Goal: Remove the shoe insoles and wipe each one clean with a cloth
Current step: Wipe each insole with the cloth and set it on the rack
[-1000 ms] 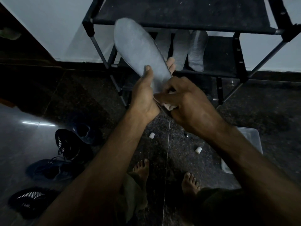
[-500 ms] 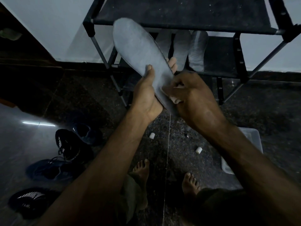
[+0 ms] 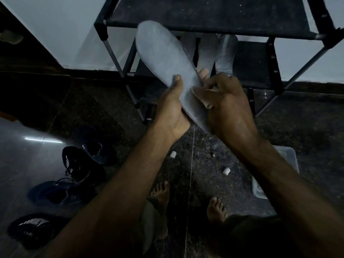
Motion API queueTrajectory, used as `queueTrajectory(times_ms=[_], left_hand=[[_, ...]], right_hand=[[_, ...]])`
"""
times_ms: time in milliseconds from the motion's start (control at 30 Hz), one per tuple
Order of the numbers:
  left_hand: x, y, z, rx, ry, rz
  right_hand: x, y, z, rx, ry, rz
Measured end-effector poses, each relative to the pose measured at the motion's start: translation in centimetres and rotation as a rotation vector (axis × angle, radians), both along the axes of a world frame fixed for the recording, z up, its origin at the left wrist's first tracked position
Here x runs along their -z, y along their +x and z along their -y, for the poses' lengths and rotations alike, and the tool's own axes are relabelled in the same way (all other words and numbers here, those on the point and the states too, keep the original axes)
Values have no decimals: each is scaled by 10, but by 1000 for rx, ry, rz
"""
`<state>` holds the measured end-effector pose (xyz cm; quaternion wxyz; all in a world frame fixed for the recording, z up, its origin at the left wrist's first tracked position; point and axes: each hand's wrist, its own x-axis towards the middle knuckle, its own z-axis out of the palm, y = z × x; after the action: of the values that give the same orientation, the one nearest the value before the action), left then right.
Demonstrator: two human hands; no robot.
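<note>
Dim, bluish light; glare streak on floor [image 3: 42, 140] at left; wide-angle bending at edges.

Held insole [image 3: 163, 58]: plain pale grey-blue; cloth [image 3: 200, 96] against it: off-white. Rack [image 3: 204, 13]: black shelves and joints on grey poles, carrying pale grey insoles [image 3: 216, 51]. Floor [image 3: 297, 127]: dark speckled stone; shoes [image 3: 80, 164]: black with white stripe markings, one pair dark navy.

Left hand [image 3: 172, 108] gripping grey insole [image 3: 167, 66] — right hand [image 3: 226, 101] pressing cloth [image 3: 200, 96] against it, above dark shoes [image 3: 81, 164].
</note>
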<state>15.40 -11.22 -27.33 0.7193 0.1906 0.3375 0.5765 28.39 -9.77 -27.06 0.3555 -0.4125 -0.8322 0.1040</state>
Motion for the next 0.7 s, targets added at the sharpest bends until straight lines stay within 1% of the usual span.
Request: queueTrajectory(times_ms=[67, 133, 200, 267, 333, 400, 467, 533, 600, 633, 700], left_hand=[[-1, 3, 0, 13, -18, -29], [1, 3, 0, -1, -38, -44], [3, 0, -1, -34, -46, -29], [0, -1, 0, -5, -47, -6], [1, -1, 0, 20, -31, 19], [2, 1, 0, 22, -23, 11], [2, 2, -1, 20, -59, 19], [1, 2, -1, -20, -73, 13], [2, 0, -1, -66, -81, 3], [1, -1, 0, -64, -89, -9], [0, 0, 2, -21, -76, -34]], right_hand=[[-3, -6, 4, -11, 53, 78], [-2, -11, 9, -105, 93, 197], [0, -11, 10, -173, 104, 249], [1, -4, 6, -142, 93, 211], [1, 1, 0, -42, 16, 105], [1, -1, -1, 22, -14, 54], [-1, -8, 3, -13, 18, 92], [0, -12, 10, -126, 70, 183], [-1, -10, 11, -218, 71, 230], [1, -8, 8, -218, 81, 224], [4, -1, 2, -124, 40, 148]])
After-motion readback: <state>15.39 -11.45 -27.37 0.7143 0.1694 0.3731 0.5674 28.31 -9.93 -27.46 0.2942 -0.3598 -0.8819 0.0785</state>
